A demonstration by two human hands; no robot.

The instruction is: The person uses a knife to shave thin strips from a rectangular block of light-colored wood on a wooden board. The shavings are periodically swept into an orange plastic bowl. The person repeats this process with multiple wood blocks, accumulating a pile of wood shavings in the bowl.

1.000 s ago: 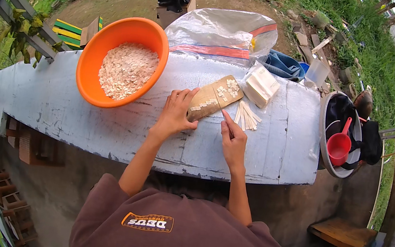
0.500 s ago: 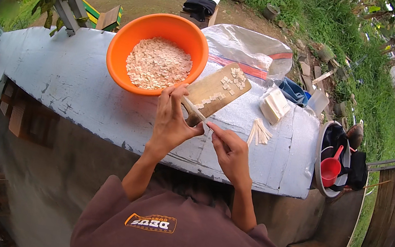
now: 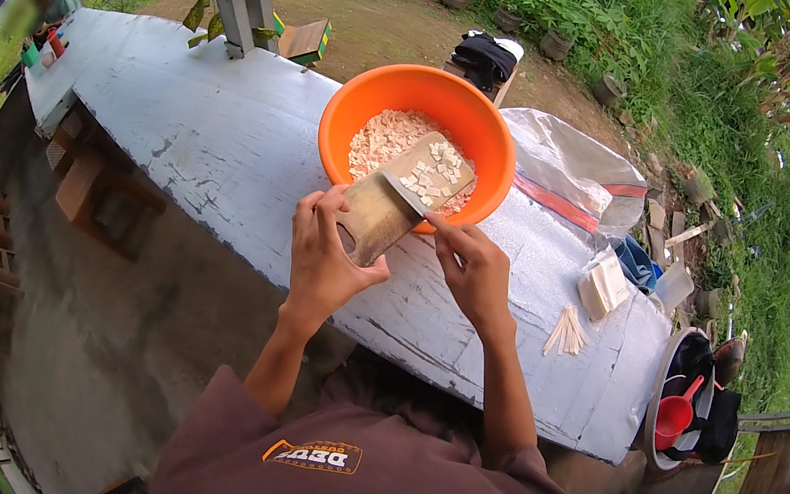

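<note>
Where the pale-topped table (image 3: 226, 153) stretches under the work, an orange basin (image 3: 426, 75) stands near its far edge. Striped plastic sack (image 3: 575, 153) just right of the basin. Wooden cutting board (image 3: 370, 221): far end over the basin's mouth, near end outside the rim. Left hand (image 3: 328, 256) at the basin's near side, thumb and fingers spread around the board's near end, holding it. Right hand (image 3: 476, 277), same side of the basin, closed on a knife (image 3: 402, 194), blade across the board. Pale strips (image 3: 566, 332) fanned well right of the basin. Small pale pieces (image 3: 443, 160) on the board, many more in the basin.
</note>
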